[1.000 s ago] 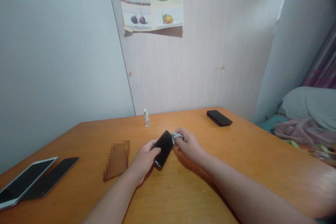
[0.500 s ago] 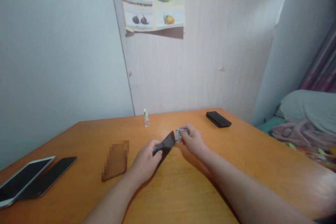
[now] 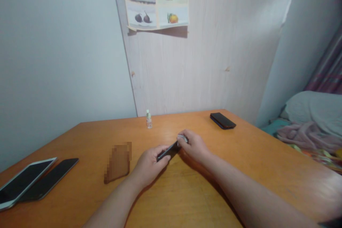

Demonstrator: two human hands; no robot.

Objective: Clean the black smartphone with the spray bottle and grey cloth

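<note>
A dark phone (image 3: 171, 151) is held tilted above the table, with my left hand (image 3: 150, 164) wrapped round its near end. At its far end, my right hand (image 3: 192, 145) pinches a small pale grey cloth (image 3: 183, 138) against the phone's edge. Most of the cloth is hidden by the fingers. Left of my left hand lies a brown phone case (image 3: 119, 164), partly blurred by pixels.
On the wooden table (image 3: 208, 192), a white-framed tablet (image 3: 25, 181) overlaps a dark tablet-like slab (image 3: 52, 180) at the left. A small clear spray bottle (image 3: 149, 120) stands at the back. A dark phone or wallet-like case (image 3: 222, 120) lies back right.
My right hand has moved slightly left and brought the cloth onto the phone's far end. The phone has tipped flatter in my left hand.
</note>
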